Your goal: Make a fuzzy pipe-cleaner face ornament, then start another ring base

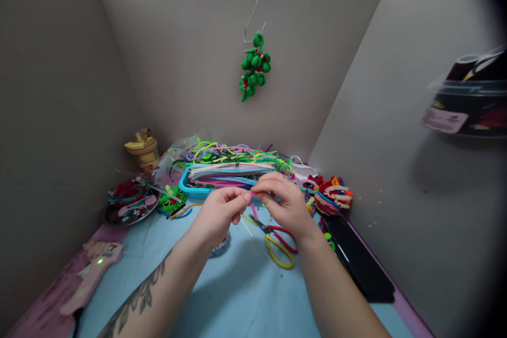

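My left hand [225, 212] and my right hand [283, 203] meet fingertip to fingertip above the table. Both are closed in a pinch on a pink pipe cleaner [254, 211], whose end hangs down below the fingers. Most of its upper part is hidden by the fingertips. Just under my right hand lie scissors [273, 240] with one red and one yellow handle, their blades pointing away to the left. A round fuzzy blue-grey piece [221, 246] rests on the table, partly covered by my left wrist.
Behind my hands stands a blue tray [184, 185] of pipe cleaners. A metal bowl [130, 216] and pink glue gun [93, 277] lie left; a black phone-like slab [356, 259] and colourful fuzzy pieces [332, 195] lie right. A green fuzzy ornament [255, 66] hangs from a wire.
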Demonstrator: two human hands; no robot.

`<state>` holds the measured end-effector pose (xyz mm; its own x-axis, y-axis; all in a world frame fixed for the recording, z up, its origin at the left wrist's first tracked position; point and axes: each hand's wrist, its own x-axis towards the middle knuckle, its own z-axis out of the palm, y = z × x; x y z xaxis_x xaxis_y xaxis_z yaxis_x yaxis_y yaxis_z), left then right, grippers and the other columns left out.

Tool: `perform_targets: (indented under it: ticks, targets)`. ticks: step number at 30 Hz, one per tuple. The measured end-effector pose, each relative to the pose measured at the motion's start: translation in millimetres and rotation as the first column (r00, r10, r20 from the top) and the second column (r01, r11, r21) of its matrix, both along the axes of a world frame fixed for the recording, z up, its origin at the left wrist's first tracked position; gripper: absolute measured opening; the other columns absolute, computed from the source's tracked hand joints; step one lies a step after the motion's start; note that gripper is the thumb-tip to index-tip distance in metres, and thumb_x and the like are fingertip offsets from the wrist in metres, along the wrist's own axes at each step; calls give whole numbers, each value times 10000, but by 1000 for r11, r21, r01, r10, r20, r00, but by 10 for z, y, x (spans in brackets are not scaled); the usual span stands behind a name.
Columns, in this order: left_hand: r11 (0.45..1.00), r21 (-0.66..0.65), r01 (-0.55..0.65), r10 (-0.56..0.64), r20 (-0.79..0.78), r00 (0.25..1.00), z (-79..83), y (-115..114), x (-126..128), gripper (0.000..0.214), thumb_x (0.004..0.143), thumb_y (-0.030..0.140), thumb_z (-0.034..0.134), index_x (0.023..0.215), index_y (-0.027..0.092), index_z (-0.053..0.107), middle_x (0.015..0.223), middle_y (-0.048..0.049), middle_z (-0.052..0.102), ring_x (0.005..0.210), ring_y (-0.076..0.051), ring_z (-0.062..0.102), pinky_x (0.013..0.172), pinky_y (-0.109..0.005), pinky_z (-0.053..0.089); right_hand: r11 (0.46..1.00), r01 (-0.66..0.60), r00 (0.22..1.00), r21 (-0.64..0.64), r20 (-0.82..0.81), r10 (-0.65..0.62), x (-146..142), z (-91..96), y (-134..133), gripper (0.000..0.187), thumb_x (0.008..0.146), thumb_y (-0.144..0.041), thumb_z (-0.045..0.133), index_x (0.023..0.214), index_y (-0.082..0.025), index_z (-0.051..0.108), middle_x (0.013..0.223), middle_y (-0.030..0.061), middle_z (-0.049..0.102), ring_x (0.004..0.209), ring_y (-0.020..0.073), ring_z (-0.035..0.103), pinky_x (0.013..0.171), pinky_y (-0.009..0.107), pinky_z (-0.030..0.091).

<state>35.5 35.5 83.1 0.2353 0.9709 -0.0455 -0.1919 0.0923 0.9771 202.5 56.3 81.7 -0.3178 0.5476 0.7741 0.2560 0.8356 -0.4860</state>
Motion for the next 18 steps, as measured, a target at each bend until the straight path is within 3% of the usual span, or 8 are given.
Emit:
perform_targets:
  ticks: [3, 6, 11, 18]
  targets:
    - [963, 208, -169, 205, -168, 964, 19, -31, 7, 262, 725, 390, 689, 666, 144, 625, 486, 53, 459, 425, -52, 347, 396, -174, 257, 995, 17, 1000, -101, -1, -17, -20, 14, -9, 168, 822, -185, 600, 978, -224, 649, 883, 49, 632, 768, 167, 573, 614, 283, 461]
    - [929, 312, -198, 279, -241, 929, 51, -61, 7, 217, 735, 358, 678, 690, 146, 662, 511, 35, 506, 442, -66, 373, 417, -188, 291, 984, 37, 999, -173, -24, -42, -52, 25, -23, 60, 823, -221, 612, 864, -201, 652, 791, 31, 609, 680, 144, 545, 570, 262, 431]
    - [963, 231, -140, 191, -218, 957, 98, -52, -10, 261, 732, 409, 666, 739, 149, 689, 560, 16, 547, 464, -84, 420, 419, -195, 329, 969, 60, 992, -241, -90, -84, -78, 16, -23, 96, 827, -216, 595, 741, -192, 628, 712, 10, 585, 659, 138, 529, 574, 256, 411]
    - [979, 199, -49, 100, -255, 962, 54, -4, -54, 342, 732, 465, 651, 607, 147, 642, 535, 16, 534, 451, -79, 418, 423, -201, 311, 948, 35, 990, -316, -119, -76, -83, -24, 6, 98, 822, -222, 596, 733, -188, 621, 698, 2, 573, 632, 130, 514, 559, 243, 398]
